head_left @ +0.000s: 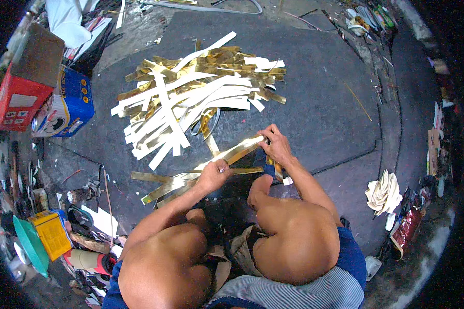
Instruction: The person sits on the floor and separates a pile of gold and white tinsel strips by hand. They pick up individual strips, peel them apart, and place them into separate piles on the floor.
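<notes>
A shiny gold strip [239,150] stretches between my hands, just above the dark mat. My left hand [214,175] is closed round its lower left end. At the upper right end, my right hand [276,143] pinches it between thumb and fingers. More gold strips [162,191] lie beneath and beside my left hand, near my feet. Beyond my hands spreads a loose heap of white and gold strips [191,98], crossing over one another. A thin grey loop [214,123] sits at the heap's near edge.
Red [23,98] and blue [75,100] boxes stand at the left. Below them are a yellow box [51,234], a green lid-like piece [30,244] and mixed clutter. A crumpled cream cloth [383,193] lies at the right, beside a dark red packet [408,225]. Scraps line the far edge.
</notes>
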### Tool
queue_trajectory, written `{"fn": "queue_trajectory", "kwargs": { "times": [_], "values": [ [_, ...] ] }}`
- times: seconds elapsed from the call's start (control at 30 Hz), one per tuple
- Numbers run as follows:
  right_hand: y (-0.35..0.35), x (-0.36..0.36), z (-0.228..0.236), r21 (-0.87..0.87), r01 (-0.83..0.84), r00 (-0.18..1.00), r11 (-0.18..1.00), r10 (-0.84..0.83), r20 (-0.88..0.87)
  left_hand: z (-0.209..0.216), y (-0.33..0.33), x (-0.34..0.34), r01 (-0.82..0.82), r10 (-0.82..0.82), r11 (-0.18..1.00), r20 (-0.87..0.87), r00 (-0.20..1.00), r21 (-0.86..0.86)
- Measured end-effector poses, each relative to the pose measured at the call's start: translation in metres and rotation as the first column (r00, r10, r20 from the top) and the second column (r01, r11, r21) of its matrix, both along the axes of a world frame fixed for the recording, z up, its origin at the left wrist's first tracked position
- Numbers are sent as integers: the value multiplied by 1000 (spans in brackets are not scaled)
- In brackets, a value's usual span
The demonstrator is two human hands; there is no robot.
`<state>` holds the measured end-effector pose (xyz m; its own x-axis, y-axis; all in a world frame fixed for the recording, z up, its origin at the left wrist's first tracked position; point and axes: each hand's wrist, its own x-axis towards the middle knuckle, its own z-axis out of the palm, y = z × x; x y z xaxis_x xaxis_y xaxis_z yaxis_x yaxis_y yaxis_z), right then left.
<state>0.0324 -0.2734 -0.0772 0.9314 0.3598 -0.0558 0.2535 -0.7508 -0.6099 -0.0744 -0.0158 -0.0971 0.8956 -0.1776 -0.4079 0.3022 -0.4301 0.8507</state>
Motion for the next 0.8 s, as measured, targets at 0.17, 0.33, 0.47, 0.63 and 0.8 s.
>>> {"fn": "queue_trajectory", "kwargs": {
  "times": [0.17, 0.33, 0.47, 0.63, 0.8],
  "values": [
    [28, -15, 15, -43, 19, 998, 999, -16, 54, 31, -12, 6, -69, 70, 982, -3, 998, 176],
    [24, -24, -14, -30, -43, 996, 999, 46, 82, 49, -13, 16, 13, -14, 980, 2, 1000, 197],
    [24, -27, -8, -21, -90, 973, 996, 93, 210, 60, -15, 15, -118, 6, 931, 308, 951, 344],
    [42, -25, 43, 91, -215, 954, 972, 190, 233, 68, -8, 36, 62, -196, 940, 381, 903, 336],
    [72, -37, 92, 578, 328, 944, 747, -272, -184, 84, -8, 44, -139, -198, 920, 741, 642, 367]
  ]
}}
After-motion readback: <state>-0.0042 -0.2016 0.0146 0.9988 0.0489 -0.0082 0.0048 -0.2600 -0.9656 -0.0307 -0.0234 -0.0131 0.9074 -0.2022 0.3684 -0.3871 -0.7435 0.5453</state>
